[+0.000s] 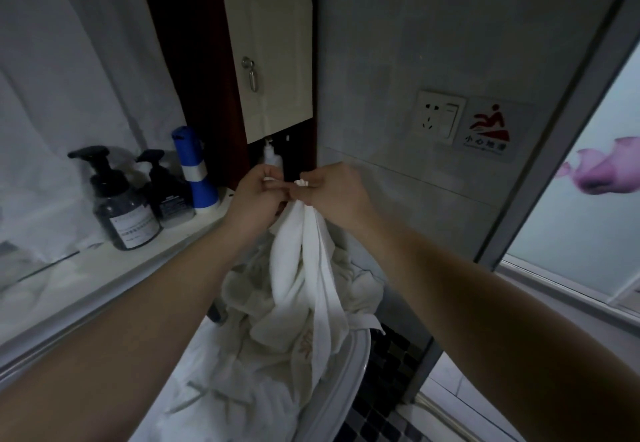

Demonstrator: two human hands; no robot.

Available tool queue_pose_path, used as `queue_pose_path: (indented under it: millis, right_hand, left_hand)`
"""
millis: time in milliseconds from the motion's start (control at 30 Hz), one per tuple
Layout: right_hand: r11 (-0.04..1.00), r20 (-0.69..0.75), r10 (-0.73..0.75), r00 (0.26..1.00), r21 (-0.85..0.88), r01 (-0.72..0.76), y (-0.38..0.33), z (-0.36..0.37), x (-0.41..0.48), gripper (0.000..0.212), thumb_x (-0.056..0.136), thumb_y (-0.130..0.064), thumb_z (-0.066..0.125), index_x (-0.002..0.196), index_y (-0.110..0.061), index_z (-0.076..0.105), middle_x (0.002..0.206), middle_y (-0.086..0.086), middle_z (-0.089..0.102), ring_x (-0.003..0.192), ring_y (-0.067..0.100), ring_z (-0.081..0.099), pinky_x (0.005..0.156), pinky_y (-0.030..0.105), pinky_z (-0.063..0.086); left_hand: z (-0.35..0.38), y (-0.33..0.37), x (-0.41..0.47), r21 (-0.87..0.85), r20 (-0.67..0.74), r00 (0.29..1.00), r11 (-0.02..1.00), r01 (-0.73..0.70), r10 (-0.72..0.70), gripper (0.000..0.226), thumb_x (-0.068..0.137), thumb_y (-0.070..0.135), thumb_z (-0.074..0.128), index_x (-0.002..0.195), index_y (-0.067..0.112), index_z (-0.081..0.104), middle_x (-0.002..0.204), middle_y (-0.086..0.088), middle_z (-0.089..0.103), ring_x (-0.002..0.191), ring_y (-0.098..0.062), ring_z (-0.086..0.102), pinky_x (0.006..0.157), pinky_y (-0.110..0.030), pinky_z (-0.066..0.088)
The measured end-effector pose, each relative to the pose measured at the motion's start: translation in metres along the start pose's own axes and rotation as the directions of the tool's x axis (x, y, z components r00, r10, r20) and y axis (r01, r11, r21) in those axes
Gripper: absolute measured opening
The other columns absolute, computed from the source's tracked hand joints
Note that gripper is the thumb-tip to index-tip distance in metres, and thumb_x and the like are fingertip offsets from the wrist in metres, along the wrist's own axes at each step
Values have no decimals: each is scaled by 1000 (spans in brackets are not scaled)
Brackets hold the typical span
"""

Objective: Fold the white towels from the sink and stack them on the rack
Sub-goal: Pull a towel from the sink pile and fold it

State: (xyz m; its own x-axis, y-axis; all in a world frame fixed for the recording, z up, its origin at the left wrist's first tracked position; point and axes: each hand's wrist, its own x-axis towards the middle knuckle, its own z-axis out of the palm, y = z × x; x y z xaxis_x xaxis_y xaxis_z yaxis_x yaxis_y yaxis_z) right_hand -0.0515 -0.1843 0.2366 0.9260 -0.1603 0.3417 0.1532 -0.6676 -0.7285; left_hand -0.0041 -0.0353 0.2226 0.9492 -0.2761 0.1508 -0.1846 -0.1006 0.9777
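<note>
Left hand [258, 195]: grip pressed together, fingers curled, pinching the top edge of a white cotton towel [304, 268]. Right hand [332, 192]: grip likewise closed, thumb and fingers nipping a bunched fold of the same edge; a small tuft of cloth shows above the fingers. The two hands sit just beside each other, nearly touching, raised above the basin.

Towel: hangs straight down from both grips in long narrow folds; its lower end reaches the heap of crumpled white towels [249, 365] lying in the white ceramic sink [349, 369] below the hands. Gold embroidery shows on one fold near the bottom.

Left table [104, 268], pale stone: two dark pump bottles [121, 206] with labels, and a blue-and-white cylindrical container [195, 168] behind them. Behind the hands: cream cabinet door [273, 50] with a metal pull. Right wall: white socket panel [438, 116] beside a red slip-warning sign [490, 130].
</note>
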Motion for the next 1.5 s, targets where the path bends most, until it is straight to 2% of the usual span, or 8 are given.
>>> queue_pose_path:
  millis: [200,367,600,733,900,1100,1333,1500]
  right_hand:
    - [958,30,145,989,246,-148,-1,-5,-1,22,82,-18,81,102,-10,76,93,6,77,63,8,71,59,21,56]
    - [908,119,89,989,399,-130,-8,-19,1,21,87,2,70,89,-19,74,81,-3,76,74,18,75,67,26,61]
    - [943,73,-22,997,332,-4,-10,-42,6,28,88,0,68,87,-27,74,84,6,77,72,24,75,78,43,62]
    - [911,0,-38,999,412,35,-1,-53,5,25,86,-4,69,90,-29,75,84,4,77,67,20,72,71,32,59]
    - [867,-7,-9,1000,498,11,9,-63,5,22,87,-1,67,95,-20,76,81,4,75,67,20,68,78,35,60]
    - [770,113,-24,993,636,-54,12,-59,3,23,81,0,65,86,-18,79,79,5,71,73,23,62,65,29,51]
    - [651,328,-75,942,732,-203,22,-69,-2,24,76,1,57,82,-13,75,80,7,66,74,19,57,65,28,42]
    - [615,350,-88,933,756,-226,28,-79,-11,25,78,4,52,83,-9,73,83,10,65,79,23,57,71,32,40]
  left_hand:
    - [-19,-6,4,54,122,987,992,-112,105,27,85,-12,61,86,15,57,87,-9,74,87,-20,67,86,-35,51]
    - [-28,-10,7,294,347,920,911,-289,180,34,87,10,73,106,36,62,106,7,68,103,-12,65,95,-37,52]
    - [-26,-8,10,136,373,895,940,-314,245,21,87,15,76,95,32,66,99,-16,69,91,-18,66,84,-35,54]
    - [-31,-31,13,348,481,873,899,-267,73,25,89,14,74,107,28,64,104,1,72,97,-15,69,94,-35,56]
    - [-48,-63,15,606,407,910,770,-199,-85,13,94,31,63,98,40,70,103,21,71,100,-4,66,93,-24,51]
    - [-49,-78,19,437,238,959,899,34,-152,10,94,22,66,94,25,75,103,-1,75,102,-25,68,101,-44,51]
    - [-40,-90,31,408,282,958,911,-66,-57,48,83,22,79,123,36,55,106,26,56,86,18,55,66,2,40]
    - [-34,-114,45,437,307,941,900,-8,-140,20,80,22,81,97,33,74,99,12,73,92,-4,68,86,-27,54]
